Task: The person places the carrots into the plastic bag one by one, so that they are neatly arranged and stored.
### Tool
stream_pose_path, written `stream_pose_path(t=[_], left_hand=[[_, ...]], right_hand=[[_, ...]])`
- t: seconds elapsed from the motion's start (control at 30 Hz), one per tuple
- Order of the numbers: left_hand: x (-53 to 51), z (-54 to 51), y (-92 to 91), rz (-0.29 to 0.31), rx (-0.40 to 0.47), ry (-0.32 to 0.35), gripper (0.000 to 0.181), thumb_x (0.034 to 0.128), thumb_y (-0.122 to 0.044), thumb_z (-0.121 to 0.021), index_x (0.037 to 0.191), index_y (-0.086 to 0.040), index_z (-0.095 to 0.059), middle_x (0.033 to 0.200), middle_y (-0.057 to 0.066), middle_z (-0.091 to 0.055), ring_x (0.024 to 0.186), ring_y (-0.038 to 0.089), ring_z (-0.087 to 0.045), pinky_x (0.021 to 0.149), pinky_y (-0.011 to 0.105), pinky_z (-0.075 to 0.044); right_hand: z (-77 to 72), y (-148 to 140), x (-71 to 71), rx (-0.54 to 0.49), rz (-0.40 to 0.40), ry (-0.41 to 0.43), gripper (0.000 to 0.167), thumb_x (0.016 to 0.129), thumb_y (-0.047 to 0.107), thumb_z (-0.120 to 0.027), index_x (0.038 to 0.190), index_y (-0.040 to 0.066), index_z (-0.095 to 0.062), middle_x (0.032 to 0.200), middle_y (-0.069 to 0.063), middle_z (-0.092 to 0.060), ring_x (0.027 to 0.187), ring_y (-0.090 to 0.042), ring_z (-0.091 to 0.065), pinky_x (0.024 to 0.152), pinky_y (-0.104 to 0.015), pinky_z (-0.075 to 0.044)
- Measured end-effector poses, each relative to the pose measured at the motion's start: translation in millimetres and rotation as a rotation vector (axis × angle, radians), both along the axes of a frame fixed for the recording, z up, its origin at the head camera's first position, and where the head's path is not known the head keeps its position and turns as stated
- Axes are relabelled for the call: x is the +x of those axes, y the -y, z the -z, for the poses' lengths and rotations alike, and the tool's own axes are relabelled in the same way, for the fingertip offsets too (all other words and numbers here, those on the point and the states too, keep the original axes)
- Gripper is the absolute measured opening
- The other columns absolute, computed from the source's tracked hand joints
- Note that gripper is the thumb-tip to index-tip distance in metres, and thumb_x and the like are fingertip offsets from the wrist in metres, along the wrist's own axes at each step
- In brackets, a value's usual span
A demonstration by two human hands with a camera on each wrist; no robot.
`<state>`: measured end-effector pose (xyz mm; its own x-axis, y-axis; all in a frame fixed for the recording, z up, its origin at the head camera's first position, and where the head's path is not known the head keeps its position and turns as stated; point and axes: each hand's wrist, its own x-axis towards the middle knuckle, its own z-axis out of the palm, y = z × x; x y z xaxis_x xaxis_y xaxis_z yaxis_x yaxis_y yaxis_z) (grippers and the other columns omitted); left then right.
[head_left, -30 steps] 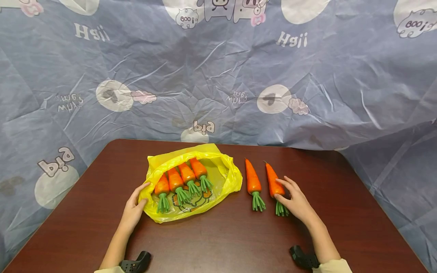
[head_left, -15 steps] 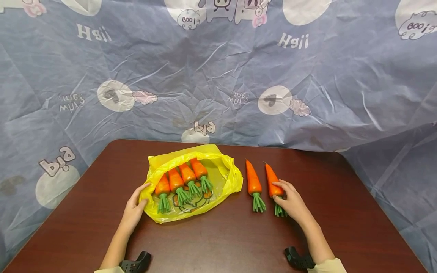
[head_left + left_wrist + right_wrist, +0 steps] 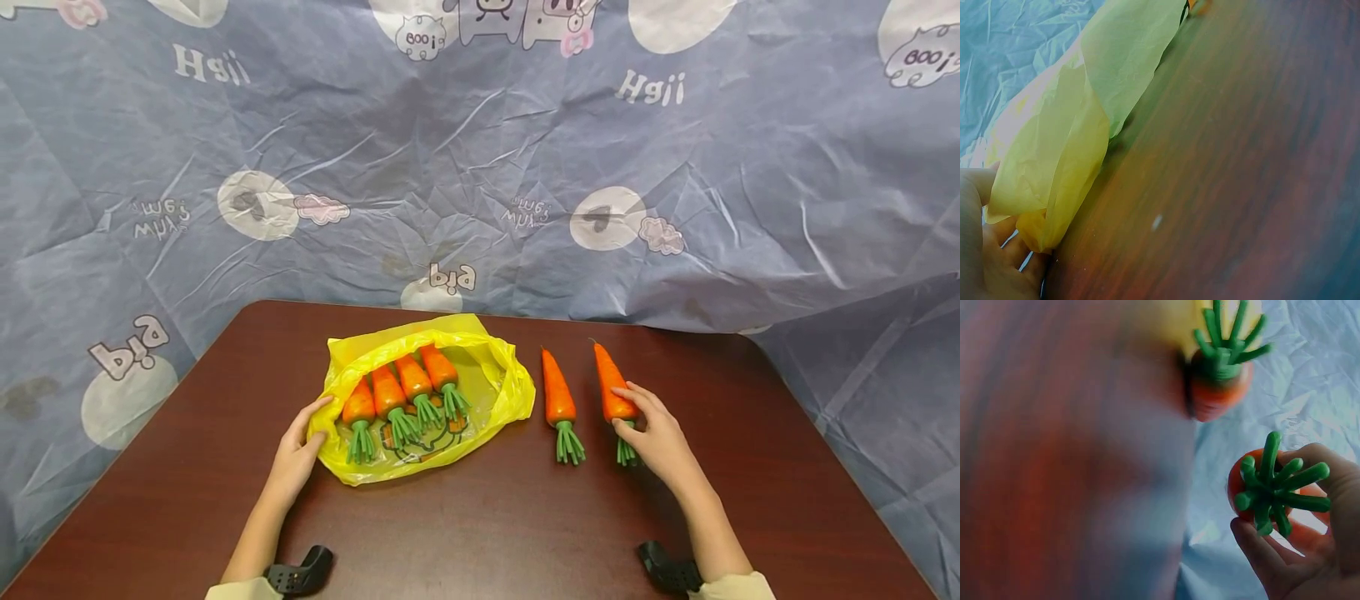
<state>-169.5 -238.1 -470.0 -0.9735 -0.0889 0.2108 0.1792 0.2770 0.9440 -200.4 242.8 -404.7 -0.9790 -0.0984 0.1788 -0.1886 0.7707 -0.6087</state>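
Observation:
A yellow plastic bag [image 3: 516, 392] lies on its side, its mouth facing me. Several orange carrots [image 3: 388, 392] with green tops rest side by side inside it. At the bag's left edge, my left hand [image 3: 294, 458] holds the plastic [image 3: 1063, 156] between thumb and fingers. My right hand [image 3: 663, 442] grips a carrot [image 3: 617, 404] round its thick end, and the right wrist view shows its green stalks [image 3: 1272, 494] pointing at the camera. This carrot looks raised off the table there. Another carrot [image 3: 558, 404] lies between the bag and my right hand, touched by neither hand.
Everything sits on a dark brown wooden table [image 3: 480, 533] with rounded far corners. Behind it hangs a wrinkled grey-blue printed sheet [image 3: 465, 167]. Black devices [image 3: 300, 573] are strapped to both wrists.
My right hand has closed round the rightmost carrot and shifted it slightly away and to the right. The left hand keeps its place on the bag. The view has tilted slightly.

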Motion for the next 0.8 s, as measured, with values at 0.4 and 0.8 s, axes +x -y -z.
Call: stream_pose_path(t=[0.4,0.8], left_hand=[[0.6,1.1,0.1,0.003,-0.005,-0.003,0.048,0.0871,0.007,-0.037,0.133,-0.004,-0.04,0.142,0.018,-0.032,0.117,-0.017,-0.028,0.089,0.0,-0.027],[-0.7,2.1,0.6,-0.01,-0.019,-0.009,0.048,0.0868,0.007,-0.037,0.133,-0.005,-0.041,0.139,0.017,-0.035,0.115,-0.016,-0.031,0.088,0.0,-0.029]], right_hand=[[-41.1,12.1,11.8,-0.061,-0.052,-0.056,0.044,0.087,0.022,-0.059,0.128,0.01,-0.05,0.141,-0.013,-0.038,0.112,-0.029,-0.053,0.083,-0.019,-0.047],[-58.1,44.8,25.9,-0.071,-0.168,-0.076,0.042,0.084,0.019,-0.062,0.125,0.02,-0.053,0.141,-0.006,-0.04,0.121,-0.026,-0.046,0.087,-0.04,-0.046]])
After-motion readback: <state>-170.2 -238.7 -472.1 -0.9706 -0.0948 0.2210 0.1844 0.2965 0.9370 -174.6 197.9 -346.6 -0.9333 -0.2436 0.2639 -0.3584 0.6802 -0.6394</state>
